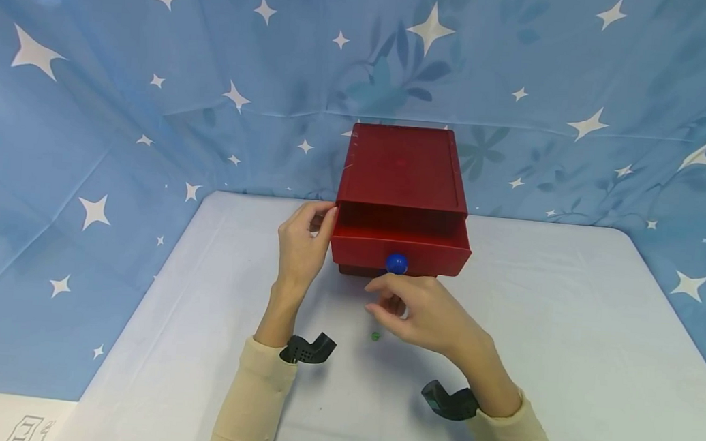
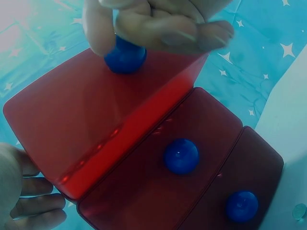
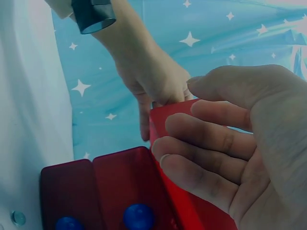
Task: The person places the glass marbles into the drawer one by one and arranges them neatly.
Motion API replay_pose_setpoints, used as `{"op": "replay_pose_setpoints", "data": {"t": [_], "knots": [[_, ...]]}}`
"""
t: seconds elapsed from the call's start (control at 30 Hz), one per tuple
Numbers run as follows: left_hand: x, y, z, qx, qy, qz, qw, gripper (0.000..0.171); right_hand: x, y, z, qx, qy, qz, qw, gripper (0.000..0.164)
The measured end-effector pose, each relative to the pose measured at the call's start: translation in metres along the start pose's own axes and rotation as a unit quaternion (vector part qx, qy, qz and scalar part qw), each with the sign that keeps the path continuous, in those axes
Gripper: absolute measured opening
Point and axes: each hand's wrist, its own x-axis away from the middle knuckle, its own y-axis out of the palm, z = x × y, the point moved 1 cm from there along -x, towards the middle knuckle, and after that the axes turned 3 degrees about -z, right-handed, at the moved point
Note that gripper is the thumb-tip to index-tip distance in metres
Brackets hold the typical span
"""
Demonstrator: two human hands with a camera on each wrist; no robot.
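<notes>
A red drawer cabinet [image 1: 402, 166] stands upright, its top drawer [image 1: 363, 254] pulled out and the visible inside bare. That drawer has a round blue knob [image 1: 396, 263]. My left hand [image 1: 303, 244] rests against the cabinet's left side, its fingers [image 2: 41, 201] beside the drawer's edge in the left wrist view. Just in front of the knob hovers my right hand [image 1: 429, 315], fingers loosely bent and nothing between them. The left wrist view shows the lower two drawers closed, each with its own blue knob [image 2: 182, 156].
A small green piece [image 1: 375, 336] lies on the white tabletop [image 1: 196, 346] near my right hand. Behind the cabinet hangs a blue cloth [image 1: 278, 58] with white stars. Each wrist carries a black camera mount [image 1: 313, 349]. Printed paper [image 1: 7, 418] shows at lower left.
</notes>
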Motion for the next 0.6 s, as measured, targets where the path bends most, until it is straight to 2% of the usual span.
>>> {"op": "replay_pose_setpoints", "data": {"t": [0.27, 0.6], "knots": [[0.0003, 0.0005, -0.0005, 0.000, 0.002, 0.001, 1.0000, 0.021, -0.0003, 0.0064, 0.0043, 0.012, 0.036, -0.040, 0.998, 0.025], [-0.0008, 0.0002, -0.0006, 0.002, 0.006, 0.003, 1.0000, 0.021, -0.0030, 0.0087, 0.0085, 0.010, 0.040, -0.074, 0.996, 0.023]]}}
